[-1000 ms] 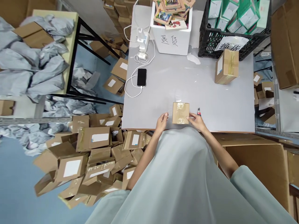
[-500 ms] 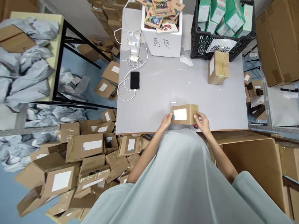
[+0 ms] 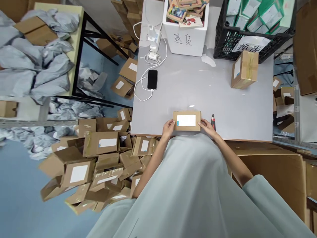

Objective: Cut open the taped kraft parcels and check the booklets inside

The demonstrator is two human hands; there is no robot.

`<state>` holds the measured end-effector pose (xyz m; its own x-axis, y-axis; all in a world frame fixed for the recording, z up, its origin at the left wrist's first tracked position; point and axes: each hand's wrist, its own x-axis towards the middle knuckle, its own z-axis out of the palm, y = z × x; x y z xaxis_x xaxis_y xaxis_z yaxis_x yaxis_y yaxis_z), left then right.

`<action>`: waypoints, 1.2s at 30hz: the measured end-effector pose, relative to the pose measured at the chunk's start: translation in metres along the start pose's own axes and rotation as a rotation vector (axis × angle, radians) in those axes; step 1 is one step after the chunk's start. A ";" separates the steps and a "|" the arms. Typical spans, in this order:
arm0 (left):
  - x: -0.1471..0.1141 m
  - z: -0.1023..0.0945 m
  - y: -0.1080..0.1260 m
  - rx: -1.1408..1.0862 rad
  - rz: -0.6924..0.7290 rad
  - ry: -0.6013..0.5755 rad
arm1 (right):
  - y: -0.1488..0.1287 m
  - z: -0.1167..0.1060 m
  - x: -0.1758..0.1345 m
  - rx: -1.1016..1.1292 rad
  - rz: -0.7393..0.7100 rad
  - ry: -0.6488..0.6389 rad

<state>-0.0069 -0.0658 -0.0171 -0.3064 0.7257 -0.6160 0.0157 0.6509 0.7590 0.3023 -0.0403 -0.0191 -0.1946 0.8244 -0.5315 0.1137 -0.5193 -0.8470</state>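
Observation:
A small cardboard box (image 3: 174, 115) with a white label on its upper face is held at the near edge of the table. My left hand (image 3: 168, 127) grips its left end, fingers closed on the corner. At the right end, my right hand (image 3: 207, 127) pinches the box between thumb and fingers. Just beside my right hand lies a utility knife (image 3: 213, 122), red and black, partly behind the fingers. A second, taped cardboard box (image 3: 245, 70) stands farther back on the right of the table.
On the grey table (image 3: 183, 89) lie a phone (image 3: 152, 79) on a white cable and a power strip (image 3: 155, 41). A white foam bin (image 3: 185, 43) and a black crate (image 3: 223, 43) stand at the back. Opened cartons (image 3: 101, 145) cover the floor at left; a large carton (image 3: 269, 178) is at right.
The box has turned so its labelled face points up toward me, and its taped end no longer shows. The utility knife has come into fuller view. My view has shifted.

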 end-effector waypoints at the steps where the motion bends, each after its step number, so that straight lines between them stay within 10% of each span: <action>1: -0.001 -0.004 -0.002 -0.006 -0.003 0.004 | 0.003 0.003 0.004 0.008 0.003 -0.041; 15: 0.011 0.007 -0.005 -0.041 -0.094 -0.062 | 0.009 -0.021 0.004 -0.010 -0.001 -0.174; 25: -0.016 0.036 0.018 -0.113 0.020 -0.193 | -0.016 -0.011 -0.036 -0.279 -0.155 0.305; 36: -0.046 0.042 0.044 0.019 0.267 -0.212 | -0.055 0.017 -0.046 -0.175 -0.186 0.120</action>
<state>0.0482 -0.0609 0.0358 -0.0841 0.8999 -0.4280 0.0873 0.4345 0.8964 0.2887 -0.0536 0.0525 -0.1124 0.9280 -0.3553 0.2559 -0.3185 -0.9127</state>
